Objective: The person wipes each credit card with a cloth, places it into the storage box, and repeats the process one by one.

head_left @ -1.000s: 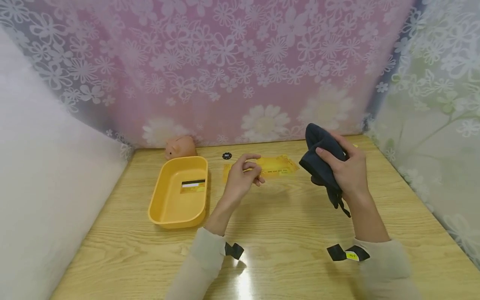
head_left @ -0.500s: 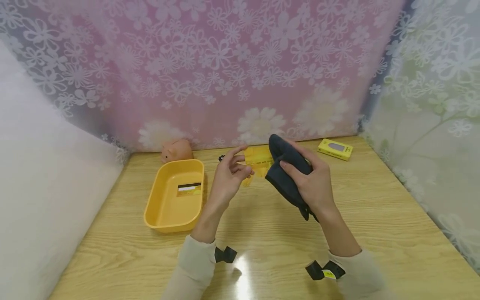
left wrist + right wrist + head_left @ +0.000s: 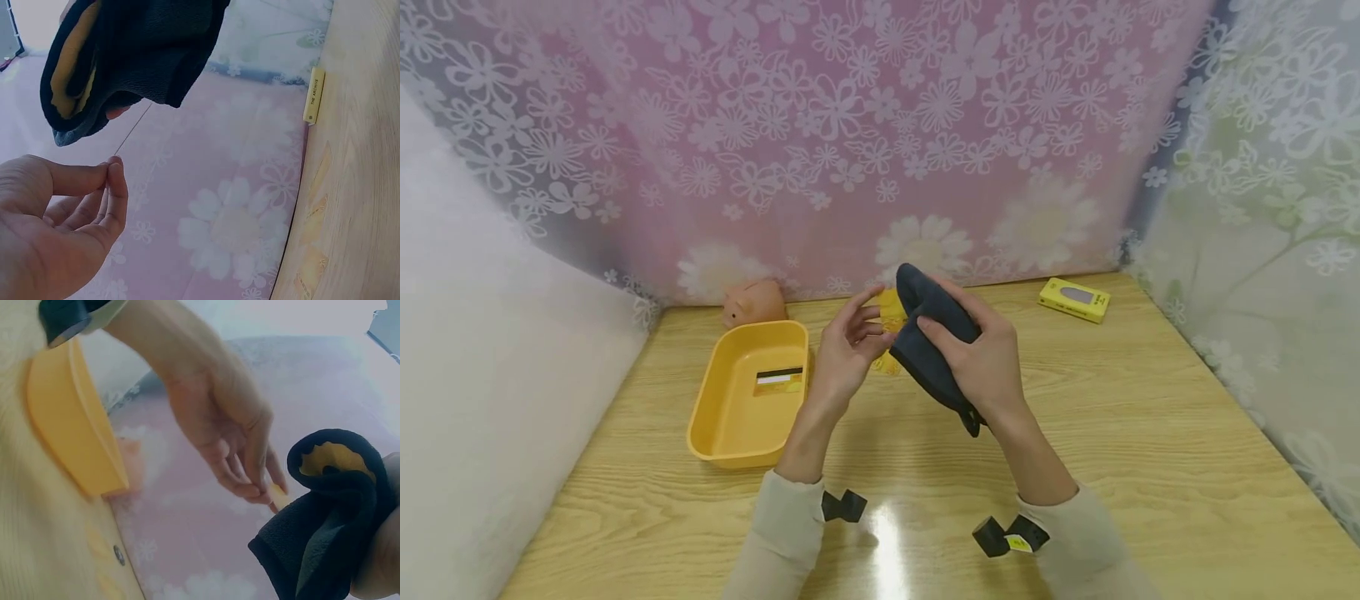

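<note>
Thumb and fingertips of my left hand (image 3: 842, 354) pinch a gold bank card (image 3: 891, 307), which shows edge-on as a thin line in the left wrist view. My right hand (image 3: 985, 358) grips a dark navy cloth pouch (image 3: 936, 350) with a dangling cord. Its mouth gapes, showing a yellow lining (image 3: 334, 459) in the right wrist view. The card's far end meets the pouch; whether it lies inside or behind the cloth, I cannot tell. Both hands are raised above the table. Below them lie several gold cards (image 3: 315, 219), partly hidden in the head view.
At left stands a yellow tub (image 3: 696, 433) with one striped card (image 3: 778, 381) in it. A piggy bank (image 3: 755, 302) is behind it. At the back right lies a yellow box (image 3: 1073, 300). A black chip (image 3: 119, 555) rests near the table's back edge.
My right hand has brought the pouch leftward to my left hand, and it now covers much of the card. The yellow box at the back right has come into view.
</note>
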`<state>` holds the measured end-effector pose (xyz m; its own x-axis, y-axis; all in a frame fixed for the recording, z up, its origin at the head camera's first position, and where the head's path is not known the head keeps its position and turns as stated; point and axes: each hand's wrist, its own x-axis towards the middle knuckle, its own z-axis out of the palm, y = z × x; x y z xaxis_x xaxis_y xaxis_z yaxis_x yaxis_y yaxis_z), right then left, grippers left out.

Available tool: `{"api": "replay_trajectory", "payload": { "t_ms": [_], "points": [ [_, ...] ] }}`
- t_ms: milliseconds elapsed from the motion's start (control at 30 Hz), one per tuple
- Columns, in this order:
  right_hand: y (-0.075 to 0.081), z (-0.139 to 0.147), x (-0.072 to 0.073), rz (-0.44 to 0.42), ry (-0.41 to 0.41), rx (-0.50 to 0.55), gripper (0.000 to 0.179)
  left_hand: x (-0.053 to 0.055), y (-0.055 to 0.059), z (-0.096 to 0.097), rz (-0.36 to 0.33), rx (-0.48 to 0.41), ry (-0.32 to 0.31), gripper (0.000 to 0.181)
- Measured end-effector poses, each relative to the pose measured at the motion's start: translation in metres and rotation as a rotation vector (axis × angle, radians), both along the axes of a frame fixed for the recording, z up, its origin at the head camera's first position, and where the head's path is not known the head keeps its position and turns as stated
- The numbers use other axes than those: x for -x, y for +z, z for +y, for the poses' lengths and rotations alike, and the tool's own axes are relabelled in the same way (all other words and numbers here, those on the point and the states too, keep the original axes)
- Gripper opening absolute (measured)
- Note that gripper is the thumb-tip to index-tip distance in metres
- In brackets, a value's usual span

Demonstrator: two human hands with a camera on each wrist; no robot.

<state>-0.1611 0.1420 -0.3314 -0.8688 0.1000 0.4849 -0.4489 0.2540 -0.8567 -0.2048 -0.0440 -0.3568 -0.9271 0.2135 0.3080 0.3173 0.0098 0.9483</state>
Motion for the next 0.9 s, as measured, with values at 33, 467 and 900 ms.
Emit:
{"api": "replay_trajectory", "payload": {
  "t_ms": [33,467,900],
  "points": [
    [0.000,-0.001,0.000,-0.002,0.005,0.010,0.049,0.000,0.000,-0.001,-0.003,0.000,0.003,0.062],
    [-0.001,-0.015,0.001,-0.035,0.105,-0.005,0.050,0.006,0.003,-0.012,0.038,-0.051,-0.028,0.063],
    [-0.010,-0.026,0.004,0.017,0.074,-0.061,0.053,0.008,-0.001,-0.016,0.088,-0.116,-0.058,0.062]
  ]
}}
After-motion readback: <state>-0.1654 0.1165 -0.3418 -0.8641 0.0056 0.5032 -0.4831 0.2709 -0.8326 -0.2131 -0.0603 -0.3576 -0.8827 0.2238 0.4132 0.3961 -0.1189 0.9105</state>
